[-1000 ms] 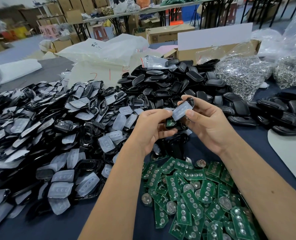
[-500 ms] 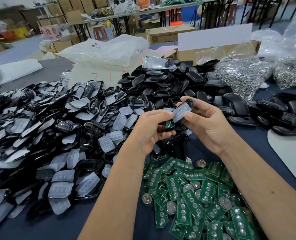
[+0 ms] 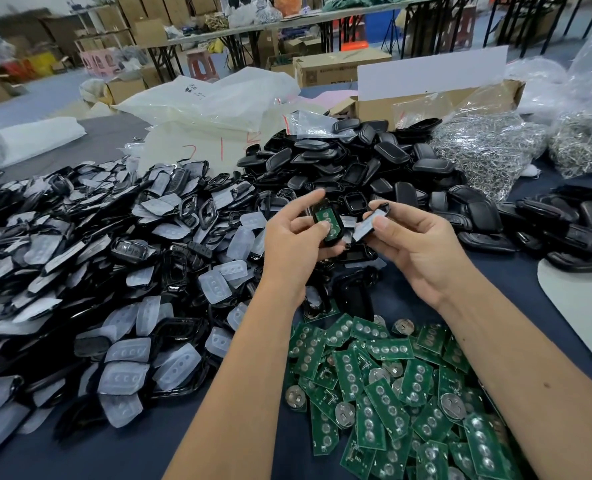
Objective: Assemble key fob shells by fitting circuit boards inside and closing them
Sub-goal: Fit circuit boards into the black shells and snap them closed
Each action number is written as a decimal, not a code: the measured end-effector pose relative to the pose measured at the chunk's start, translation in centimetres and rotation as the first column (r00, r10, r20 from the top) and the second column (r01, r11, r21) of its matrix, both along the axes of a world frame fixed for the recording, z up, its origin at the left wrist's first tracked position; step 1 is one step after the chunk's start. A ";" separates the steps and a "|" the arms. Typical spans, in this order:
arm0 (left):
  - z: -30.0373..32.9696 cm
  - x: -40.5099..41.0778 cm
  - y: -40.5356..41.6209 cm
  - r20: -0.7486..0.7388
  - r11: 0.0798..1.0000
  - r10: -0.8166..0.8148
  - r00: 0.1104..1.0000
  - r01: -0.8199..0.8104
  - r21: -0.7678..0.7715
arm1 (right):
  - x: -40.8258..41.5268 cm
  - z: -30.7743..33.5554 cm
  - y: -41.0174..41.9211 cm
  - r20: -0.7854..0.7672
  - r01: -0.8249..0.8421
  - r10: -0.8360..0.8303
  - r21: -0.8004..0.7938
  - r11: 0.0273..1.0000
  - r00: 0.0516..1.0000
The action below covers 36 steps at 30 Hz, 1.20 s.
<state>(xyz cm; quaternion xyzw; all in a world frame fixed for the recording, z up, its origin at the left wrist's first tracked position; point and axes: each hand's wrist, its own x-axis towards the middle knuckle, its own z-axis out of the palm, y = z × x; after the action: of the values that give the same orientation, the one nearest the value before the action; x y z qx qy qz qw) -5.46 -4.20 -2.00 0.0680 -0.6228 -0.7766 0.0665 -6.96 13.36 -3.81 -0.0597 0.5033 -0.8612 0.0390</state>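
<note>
While your left hand (image 3: pixel 298 233) grips a shell (image 3: pixel 332 241) holding a board (image 3: pixel 323 220), your right hand (image 3: pixel 416 244) pinches the cover (image 3: pixel 370 225).

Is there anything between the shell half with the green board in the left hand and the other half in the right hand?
Nothing visible. The left hand holds the shell half with the board, board face up. The right hand pinches the other half just beside it, with only open air between them.
</note>
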 end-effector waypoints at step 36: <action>-1.5 0.1 1.4 -0.308 0.796 -0.042 0.950 -0.155 -0.586 | 0.0 -1.0 -0.3 -0.039 0.157 -0.152 0.238 0.958 0.988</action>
<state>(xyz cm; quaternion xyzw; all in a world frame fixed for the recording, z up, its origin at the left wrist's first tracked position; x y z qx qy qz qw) -5.39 -2.78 -3.50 -0.0587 -0.8170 -0.5364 0.2035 -6.94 13.02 -4.82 -0.0238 0.6074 -0.7936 -0.0265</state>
